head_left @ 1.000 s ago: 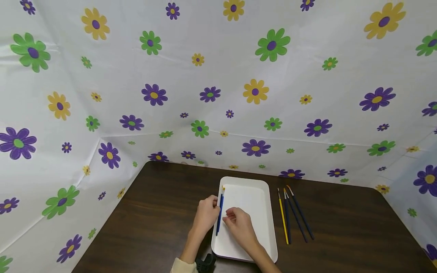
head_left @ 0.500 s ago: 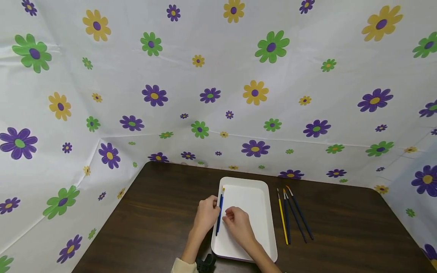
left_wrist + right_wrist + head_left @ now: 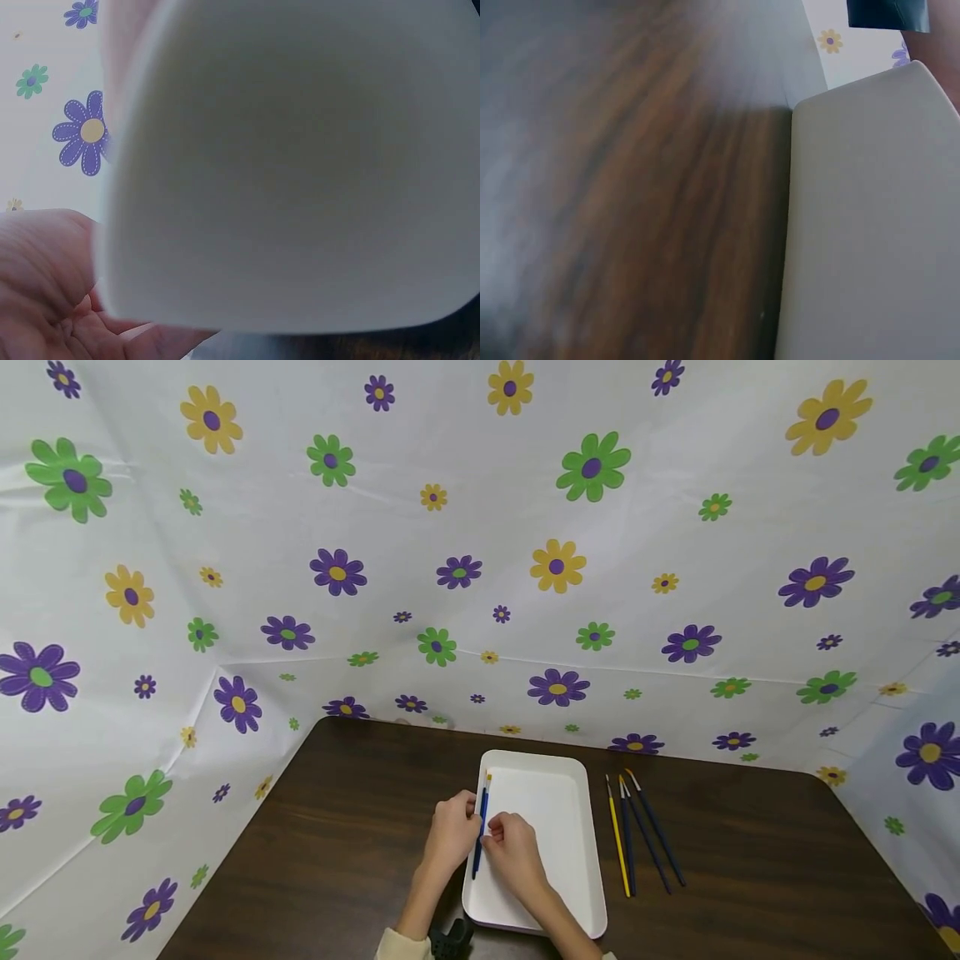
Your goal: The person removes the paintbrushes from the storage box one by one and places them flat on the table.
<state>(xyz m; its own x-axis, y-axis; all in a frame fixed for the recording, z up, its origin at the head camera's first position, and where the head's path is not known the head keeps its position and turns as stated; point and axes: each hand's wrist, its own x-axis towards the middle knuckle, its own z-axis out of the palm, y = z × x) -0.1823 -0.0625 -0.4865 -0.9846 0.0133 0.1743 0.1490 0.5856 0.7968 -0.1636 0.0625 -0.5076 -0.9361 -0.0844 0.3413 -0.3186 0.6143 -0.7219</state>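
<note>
A white tray point(image 3: 551, 810) lies on the table, with two blue paintbrushes point(image 3: 481, 839) side by side along its left inner wall. My left hand point(image 3: 452, 833) is bent over the tray's left rim, its fingertips beside the brush handles; whether they pinch a handle is hidden. From inside the tray my right hand point(image 3: 517, 857) reaches to the same brushes, thumb and forefinger apart and the thumb close to the handles. In the left wrist view the pale tray wall point(image 3: 285, 172) covers most of the left hand point(image 3: 45, 292).
To the tray's right lie a yellow paintbrush point(image 3: 618, 839) and several dark blue paintbrushes point(image 3: 658, 832), bristles pointing away. The dark wood table point(image 3: 337, 843) ends at a white flowered cloth point(image 3: 480, 543). A black object point(image 3: 452, 937) sits near my left forearm.
My right hand has shifted slightly left, bringing its fingertips closer to the two brushes in the tray. The left hand stays in place, and the view has turned slightly.
</note>
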